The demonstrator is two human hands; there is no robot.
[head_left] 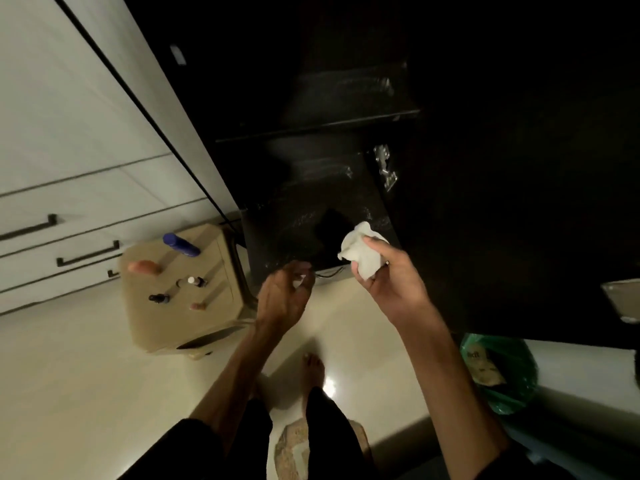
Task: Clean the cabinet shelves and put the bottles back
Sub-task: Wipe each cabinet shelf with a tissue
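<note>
A dark open cabinet fills the upper middle, with an upper shelf [346, 91] and a lower shelf [311, 216] that both show wipe streaks and hold no bottles. My right hand [391, 275] grips a crumpled white tissue [362, 252] in front of the lower shelf's right front corner. My left hand [282, 296] hovers at the shelf's front edge with fingers curled around a small white scrap, seen only partly. Several bottles stand on a beige stool [180, 323] at the left, among them a tall blue bottle [180, 244], a pink bottle [143, 267] and small dark bottles [194, 281].
White drawers with dark handles [86, 256] line the left wall. A green plastic bag [502, 372] sits on the floor at the right, under the open dark cabinet door [519, 202]. A metal hinge [386, 166] is on the cabinet's side. My bare foot [313, 372] stands on the glossy pale floor.
</note>
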